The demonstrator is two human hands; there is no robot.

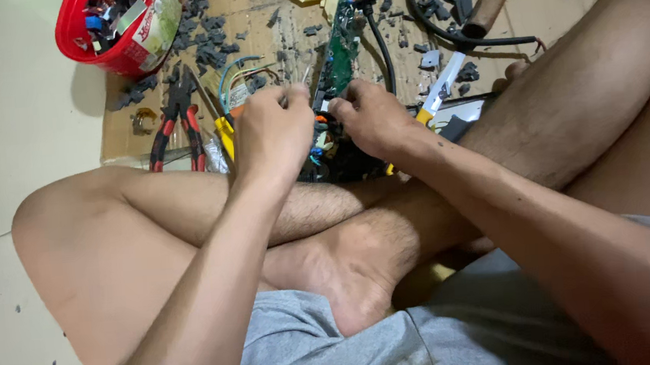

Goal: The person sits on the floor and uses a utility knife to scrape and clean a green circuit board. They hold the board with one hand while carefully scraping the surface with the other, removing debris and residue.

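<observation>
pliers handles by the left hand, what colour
Red and black, on the pliers lying on the cardboard; the head view shows them.

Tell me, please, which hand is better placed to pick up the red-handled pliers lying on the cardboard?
Probably the left hand. The red-handled pliers lie just to its left, while the right hand sits on the far side of the green circuit board and would have to cross over it.
</observation>
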